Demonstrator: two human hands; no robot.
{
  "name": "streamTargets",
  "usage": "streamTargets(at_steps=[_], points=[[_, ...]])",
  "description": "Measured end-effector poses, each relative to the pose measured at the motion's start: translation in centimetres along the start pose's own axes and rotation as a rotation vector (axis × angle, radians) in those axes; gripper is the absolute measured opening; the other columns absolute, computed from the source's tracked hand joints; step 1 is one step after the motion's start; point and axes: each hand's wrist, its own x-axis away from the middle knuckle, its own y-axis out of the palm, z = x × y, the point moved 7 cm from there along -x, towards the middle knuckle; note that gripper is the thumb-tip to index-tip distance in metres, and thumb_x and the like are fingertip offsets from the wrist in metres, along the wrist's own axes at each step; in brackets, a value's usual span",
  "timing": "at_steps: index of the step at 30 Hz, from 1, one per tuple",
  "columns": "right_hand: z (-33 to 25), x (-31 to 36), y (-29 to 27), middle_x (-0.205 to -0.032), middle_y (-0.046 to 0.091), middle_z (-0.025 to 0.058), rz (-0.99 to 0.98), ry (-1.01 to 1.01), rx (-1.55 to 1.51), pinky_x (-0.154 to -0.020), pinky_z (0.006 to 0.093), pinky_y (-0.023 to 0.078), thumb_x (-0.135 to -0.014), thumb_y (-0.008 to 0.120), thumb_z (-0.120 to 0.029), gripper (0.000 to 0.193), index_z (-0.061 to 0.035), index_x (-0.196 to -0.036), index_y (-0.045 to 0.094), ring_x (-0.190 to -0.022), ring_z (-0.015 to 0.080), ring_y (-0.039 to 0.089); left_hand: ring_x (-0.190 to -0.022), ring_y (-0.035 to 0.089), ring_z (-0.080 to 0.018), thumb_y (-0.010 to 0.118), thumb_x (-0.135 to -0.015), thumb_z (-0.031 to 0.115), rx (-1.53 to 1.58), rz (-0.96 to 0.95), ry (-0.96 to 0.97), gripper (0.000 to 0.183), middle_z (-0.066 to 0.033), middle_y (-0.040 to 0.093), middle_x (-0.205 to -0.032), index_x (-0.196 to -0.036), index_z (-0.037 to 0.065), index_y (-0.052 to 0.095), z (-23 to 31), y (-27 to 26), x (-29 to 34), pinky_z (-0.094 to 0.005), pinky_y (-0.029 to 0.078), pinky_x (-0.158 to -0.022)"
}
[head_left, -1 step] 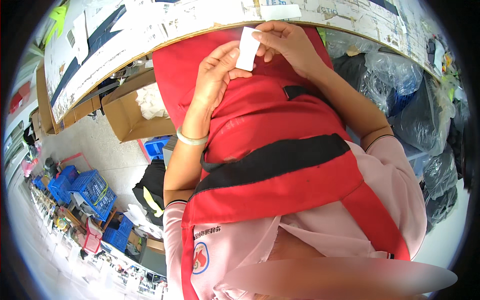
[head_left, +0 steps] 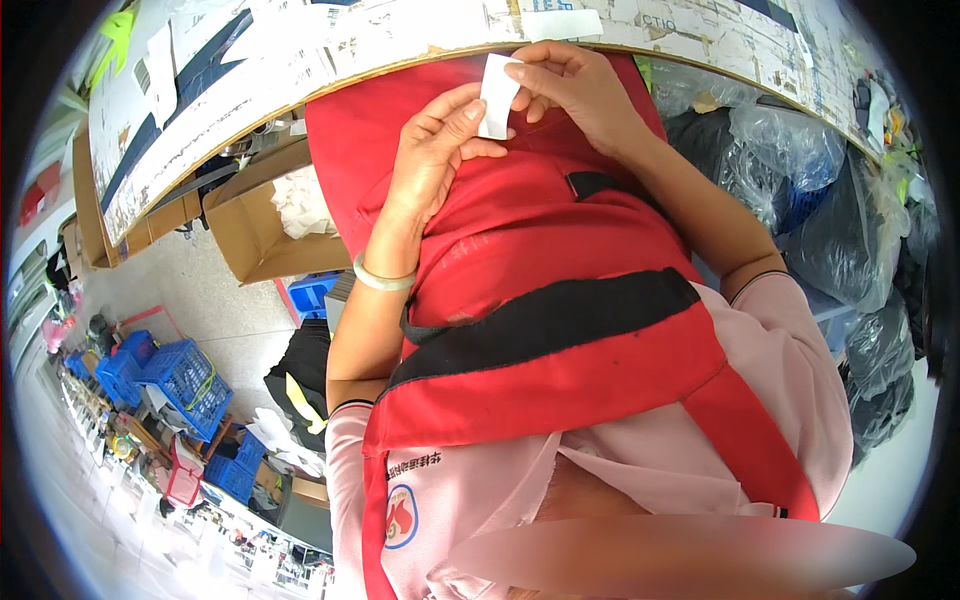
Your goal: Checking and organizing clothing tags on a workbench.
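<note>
A small white rectangular slip [head_left: 498, 98], blank on the side that shows, is held up over my red apron [head_left: 560, 240], just short of the table edge. My left hand [head_left: 440, 145] pinches its lower left edge between thumb and fingers. At the slip's upper right corner, the thumb and forefinger of my right hand [head_left: 565, 85] grip it, with the other fingers curled behind. Whether the slip is one layer or several I cannot tell.
A worn white table [head_left: 370, 40] with papers on it runs across the front. Below it on the left stands an open cardboard box [head_left: 240, 235] holding white scraps. Blue crates [head_left: 190, 385] stand farther left. Clear plastic bags [head_left: 840, 240] crowd the right side.
The slip has tilted slightly between my fingers, and its lower end has shifted a little up and to the right. Both hands keep their hold.
</note>
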Motion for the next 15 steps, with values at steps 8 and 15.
streamTargets(at_steps=[8,15], points=[[-0.7,0.2,0.6,-0.085,0.068,0.0065,-0.061,-0.124,0.127,-0.065,0.0213,0.052,-0.096,0.062,-0.018,0.021,0.0008,-0.104,0.067,-0.071,0.0089,0.063,-0.087,0.069,-0.0232,0.059,-0.098,0.015,-0.026,-0.015,-0.003,0.032,-0.0157,0.069,-0.105,-0.123,-0.005,0.060,0.2,0.4,-0.1,-0.0316,0.060,-0.073],[-0.9,-0.3,0.1,-0.089,0.067,0.0035,-0.120,-0.094,0.038,-0.069,0.0222,0.051,-0.096,0.063,-0.018,0.020,-0.0015,-0.107,0.067,-0.077,0.0081,0.061,-0.079,0.069,-0.0185,0.060,-0.096,0.007,-0.252,0.111,0.126,0.020,-0.0129,0.070,-0.100,-0.112,-0.004,0.067,0.7,-0.3,0.4,-0.0263,0.058,-0.068]])
